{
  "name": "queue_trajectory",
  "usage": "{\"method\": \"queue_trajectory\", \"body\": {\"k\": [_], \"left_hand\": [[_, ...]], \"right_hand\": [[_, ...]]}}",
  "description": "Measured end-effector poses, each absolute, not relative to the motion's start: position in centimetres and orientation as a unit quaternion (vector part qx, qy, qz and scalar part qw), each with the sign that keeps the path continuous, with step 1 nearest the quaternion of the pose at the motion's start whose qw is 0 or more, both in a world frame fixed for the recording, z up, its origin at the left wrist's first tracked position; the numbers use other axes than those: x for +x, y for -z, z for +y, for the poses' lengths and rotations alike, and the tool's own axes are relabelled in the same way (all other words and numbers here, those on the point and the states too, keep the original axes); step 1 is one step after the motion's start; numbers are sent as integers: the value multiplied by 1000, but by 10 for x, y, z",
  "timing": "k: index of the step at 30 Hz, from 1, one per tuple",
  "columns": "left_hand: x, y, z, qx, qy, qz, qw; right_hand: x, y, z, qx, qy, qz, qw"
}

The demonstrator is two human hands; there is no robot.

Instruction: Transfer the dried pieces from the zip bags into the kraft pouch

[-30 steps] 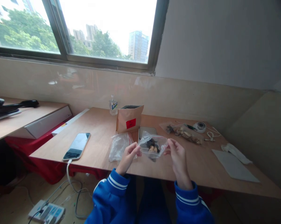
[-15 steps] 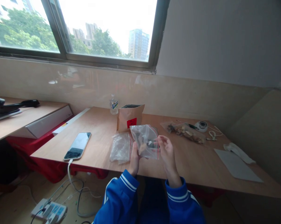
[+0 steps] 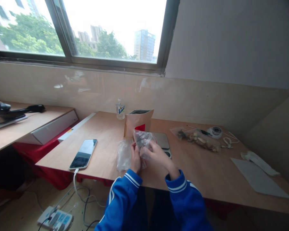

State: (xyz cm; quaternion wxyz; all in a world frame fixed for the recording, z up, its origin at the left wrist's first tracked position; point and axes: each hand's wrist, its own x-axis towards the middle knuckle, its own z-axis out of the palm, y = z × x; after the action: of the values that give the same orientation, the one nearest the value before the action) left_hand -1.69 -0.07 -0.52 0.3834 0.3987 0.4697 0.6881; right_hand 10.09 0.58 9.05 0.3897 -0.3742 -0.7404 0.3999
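A clear zip-lock bag [image 3: 141, 138] with a red seal line is held up between my two hands above the table. My left hand [image 3: 135, 157] grips its lower left side. Fingers of my right hand [image 3: 156, 153] are closed on its right side, near the red seal line. Beneath and to the left, more clear plastic bags [image 3: 124, 155] lie flat on the wood. Just behind stands an open brown paper pouch [image 3: 132, 125] with a red label. A small flat scale [image 3: 162, 140] sits to the right, partly hidden by my right hand.
Bags of dried pieces [image 3: 201, 139], a roll of tape [image 3: 215, 131] and a white cord lie at the back right. A grey sheet [image 3: 257, 178] is far right. A plugged-in phone [image 3: 84, 154] lies left; a bottle [image 3: 120, 110] stands behind.
My right hand has moved left, in against the bag, and the bag is now more crumpled. More of the scale shows behind. The view has shifted slightly.
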Motion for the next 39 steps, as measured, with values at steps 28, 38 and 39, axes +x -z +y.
{"method": "queue_trajectory", "body": {"k": [28, 38, 39], "left_hand": [[-29, 8, 3, 309, -663, 552, 400], [-27, 9, 7, 267, -684, 510, 447], [-27, 10, 7, 262, -691, 504, 448]], "right_hand": [[62, -61, 21, -403, -391, -733, 383], [50, -58, 23, -426, -355, -702, 447], [50, -58, 22, -429, -354, -699, 450]]}}
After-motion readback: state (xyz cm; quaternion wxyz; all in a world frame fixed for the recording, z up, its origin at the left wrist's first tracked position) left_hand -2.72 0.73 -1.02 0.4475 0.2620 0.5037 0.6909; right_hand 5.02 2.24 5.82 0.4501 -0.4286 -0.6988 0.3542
